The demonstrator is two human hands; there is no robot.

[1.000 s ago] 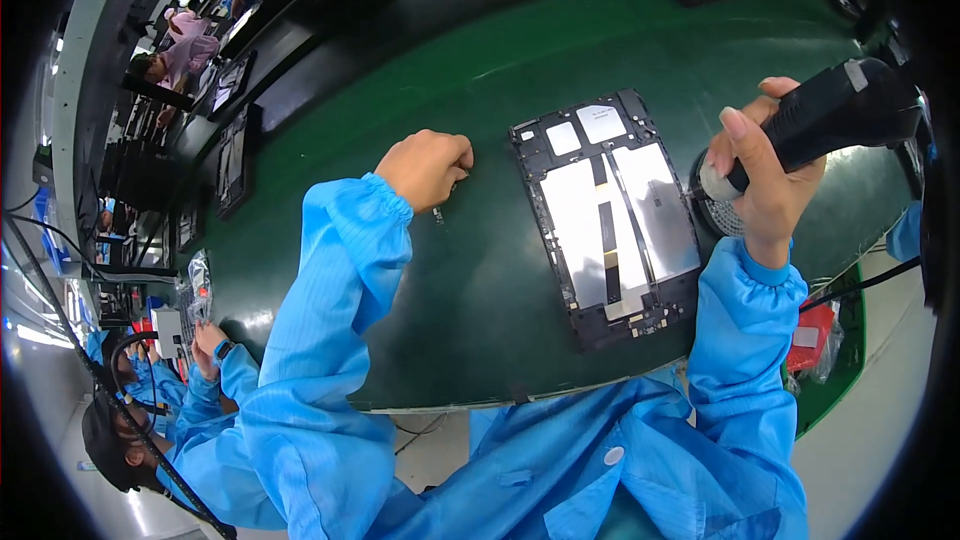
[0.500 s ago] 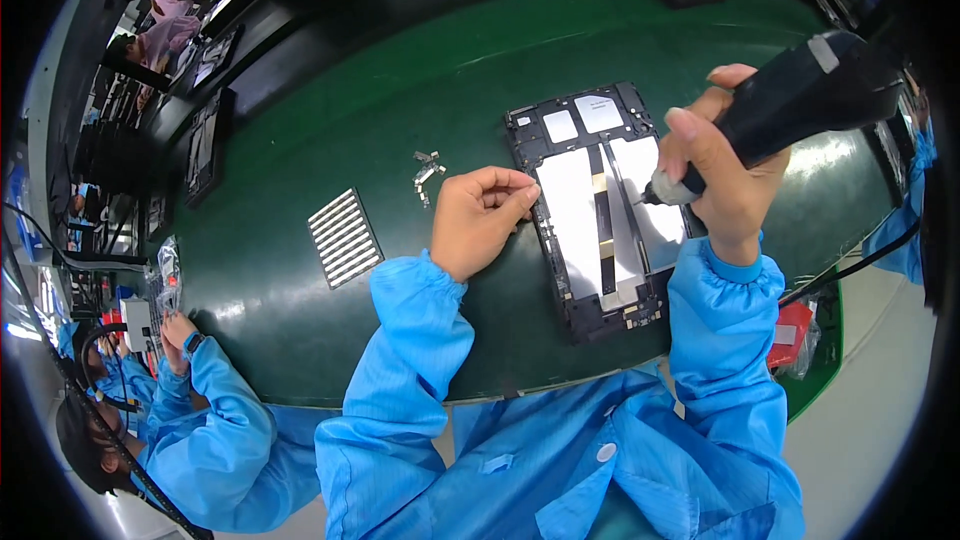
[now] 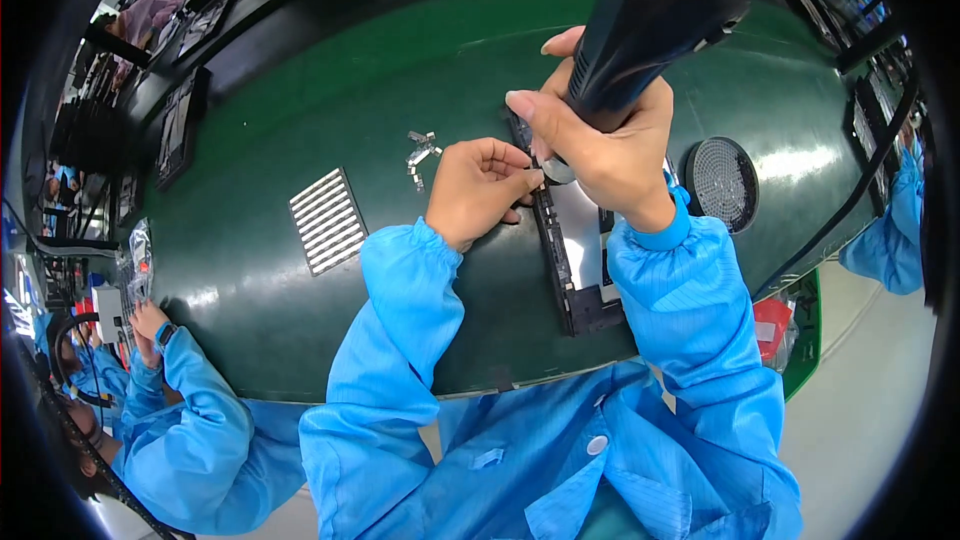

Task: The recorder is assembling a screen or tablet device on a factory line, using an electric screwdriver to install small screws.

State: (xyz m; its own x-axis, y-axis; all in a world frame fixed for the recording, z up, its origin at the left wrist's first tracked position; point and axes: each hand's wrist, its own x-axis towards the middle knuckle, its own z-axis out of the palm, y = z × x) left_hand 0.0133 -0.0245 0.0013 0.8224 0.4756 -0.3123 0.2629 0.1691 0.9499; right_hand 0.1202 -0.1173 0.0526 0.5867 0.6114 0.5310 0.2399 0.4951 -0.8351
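An open tablet body [image 3: 577, 240], black-framed with silvery white panels inside, lies on the green table; my right hand and sleeve cover much of it. My right hand [image 3: 615, 145] is wrapped round a black electric screwdriver [image 3: 650, 20], whose lower end points at the tablet's left side. Its tip is hidden behind the fingers. At that same left edge, my left hand [image 3: 480, 190] is closed in a pinch against the frame. What lies between its fingertips, if anything, is too small to make out.
Left of my hands sit a striped black-and-white strip tray [image 3: 328, 221] and a few small metal brackets [image 3: 420, 160]. A round black dish [image 3: 722, 183] with a dotted grey inside stands at right. A co-worker's arm [image 3: 205, 370] reaches in at left. A green bin [image 3: 805, 340] hangs beyond the table's right edge.
My right hand has carried the screwdriver leftward from the tablet's right panel to its left edge, uncovering the round dish. My left hand keeps its pinch there. The view has shifted slightly.
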